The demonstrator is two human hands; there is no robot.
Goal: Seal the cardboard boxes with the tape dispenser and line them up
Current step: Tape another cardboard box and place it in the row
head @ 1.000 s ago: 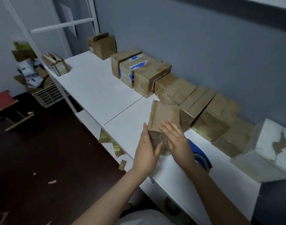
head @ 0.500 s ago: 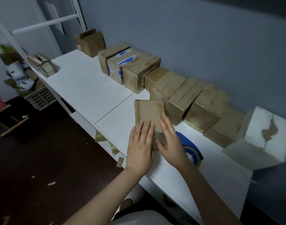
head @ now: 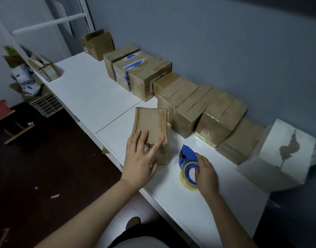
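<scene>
Fingers of the left hand [head: 138,158] lie spread and straight on the near top edge of a small cardboard box [head: 151,120]; that box stands on the white table [head: 92,93], just in front of the row of sealed boxes [head: 187,104] lined along the far wall; the right hand [head: 206,174] curls its fingers round the roll of the blue tape dispenser [head: 187,155], which lies on the table just right of the small box; a white box [head: 279,158] ends the row at the right.
</scene>
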